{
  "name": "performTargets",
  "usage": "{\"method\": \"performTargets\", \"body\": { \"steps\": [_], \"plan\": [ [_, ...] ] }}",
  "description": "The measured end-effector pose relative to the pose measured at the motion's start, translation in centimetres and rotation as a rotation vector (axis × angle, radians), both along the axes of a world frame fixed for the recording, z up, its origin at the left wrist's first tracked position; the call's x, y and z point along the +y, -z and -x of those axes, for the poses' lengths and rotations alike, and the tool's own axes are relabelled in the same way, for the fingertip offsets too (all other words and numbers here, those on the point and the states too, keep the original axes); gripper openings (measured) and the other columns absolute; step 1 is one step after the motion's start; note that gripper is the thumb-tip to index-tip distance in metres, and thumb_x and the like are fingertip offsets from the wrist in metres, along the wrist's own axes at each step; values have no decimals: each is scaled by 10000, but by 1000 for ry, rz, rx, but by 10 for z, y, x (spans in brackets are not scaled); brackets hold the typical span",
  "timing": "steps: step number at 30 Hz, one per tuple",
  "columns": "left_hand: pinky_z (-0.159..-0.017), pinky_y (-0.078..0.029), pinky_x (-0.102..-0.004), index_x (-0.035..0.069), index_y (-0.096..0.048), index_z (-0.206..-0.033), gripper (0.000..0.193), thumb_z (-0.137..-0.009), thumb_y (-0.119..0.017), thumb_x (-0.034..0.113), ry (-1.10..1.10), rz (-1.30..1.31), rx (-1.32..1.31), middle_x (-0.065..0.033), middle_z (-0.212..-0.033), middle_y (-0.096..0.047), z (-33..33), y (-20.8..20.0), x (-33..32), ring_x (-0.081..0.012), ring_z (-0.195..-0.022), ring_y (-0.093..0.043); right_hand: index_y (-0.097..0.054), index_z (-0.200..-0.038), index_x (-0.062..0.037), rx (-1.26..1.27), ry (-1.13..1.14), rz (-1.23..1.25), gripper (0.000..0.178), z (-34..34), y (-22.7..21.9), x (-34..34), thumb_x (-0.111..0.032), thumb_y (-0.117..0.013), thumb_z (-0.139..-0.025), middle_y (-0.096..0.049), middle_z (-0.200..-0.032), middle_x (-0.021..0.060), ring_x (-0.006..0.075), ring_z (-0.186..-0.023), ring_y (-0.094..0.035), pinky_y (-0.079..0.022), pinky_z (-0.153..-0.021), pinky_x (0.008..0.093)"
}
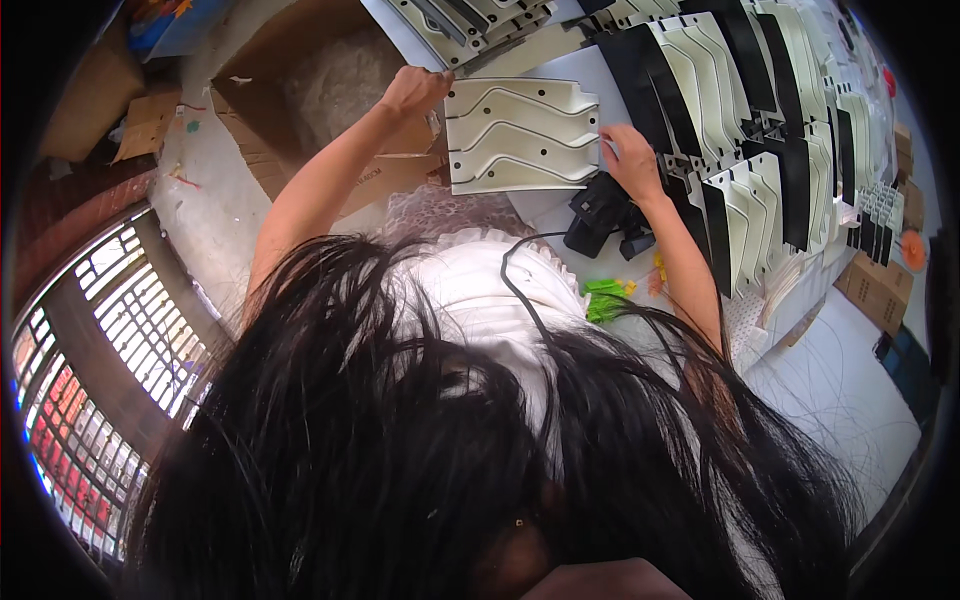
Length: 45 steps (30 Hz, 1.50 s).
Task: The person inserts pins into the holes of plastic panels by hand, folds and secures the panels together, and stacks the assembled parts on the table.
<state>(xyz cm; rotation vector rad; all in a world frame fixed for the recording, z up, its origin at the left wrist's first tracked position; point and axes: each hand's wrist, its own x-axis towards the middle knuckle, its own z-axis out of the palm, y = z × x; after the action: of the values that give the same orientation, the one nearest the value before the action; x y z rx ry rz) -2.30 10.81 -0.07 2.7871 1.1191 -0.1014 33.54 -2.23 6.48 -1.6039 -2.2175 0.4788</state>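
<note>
A cream molded panel [522,138] with wavy raised ribs, dark grooves and several dark round spots lies in front of me. My left hand [415,93] is closed at its upper left corner, fingertips partly hidden, close to a stack of similar panels [470,30]. At the right edge of the panel is my right hand [632,165]. Its finger and thumb are apart, with the tips at or very near that edge. Just below the right hand stands a black device [600,215] with a black cable leading toward me.
Rows of cream panels with black strips [700,90] fill the table's right side. An open cardboard box [265,110] stands at the left, clear plastic inside. Bright green pieces [605,298] lie near my right forearm. Another carton [873,288] sits at far right; a barred window [140,310] is at left.
</note>
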Motion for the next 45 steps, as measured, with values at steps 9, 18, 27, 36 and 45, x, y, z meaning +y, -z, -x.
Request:
{"method": "performTargets", "body": {
  "steps": [9,18,27,36,45],
  "plan": [
    [-555,-519,-373,100,-586,-1098,244,-901,-551,240,-215,58,-326,-83,-832,-672,-3,-48,-60,-269,-702,-665,-625,-911,-73,-60,-164,37,178,29,4,-41,-160,-690,-769,-616,-891,71,267,-886,-584,-445,-797,372],
    [-620,-519,-400,106,-678,-968,230,-856,-614,297,-209,332,-283,-107,-838,-680,-25,-41,-147,-289,-721,-654,-633,-935,-59,-36,-242,-29,190,51,-5,-35,-130,-665,-763,-623,-919,80,262,-884,-588,-451,-808,366],
    [-601,-509,-435,167,-684,-984,226,-835,-616,322,-394,415,-309,-116,-729,-669,-32,-40,-156,-319,-682,-655,-609,-1015,-38,131,-361,162,298,122,37,-57,-27,-595,-718,-612,-899,94,285,-841,-582,-489,-751,385],
    [-585,-506,-425,226,-705,-1059,270,-820,-642,336,-554,356,-393,-105,-722,-668,-30,-26,-174,-315,-662,-649,-648,-931,-32,216,-168,89,197,133,42,-69,-12,-619,-737,-639,-848,107,288,-861,-601,-498,-754,377],
    [-611,-510,-403,222,-712,-1051,284,-823,-652,380,-542,431,-362,-108,-713,-674,-35,-40,-165,-301,-668,-651,-645,-902,-45,105,-188,184,126,131,40,-60,-66,-593,-789,-625,-851,95,284,-860,-584,-485,-745,393]
  ]
}}
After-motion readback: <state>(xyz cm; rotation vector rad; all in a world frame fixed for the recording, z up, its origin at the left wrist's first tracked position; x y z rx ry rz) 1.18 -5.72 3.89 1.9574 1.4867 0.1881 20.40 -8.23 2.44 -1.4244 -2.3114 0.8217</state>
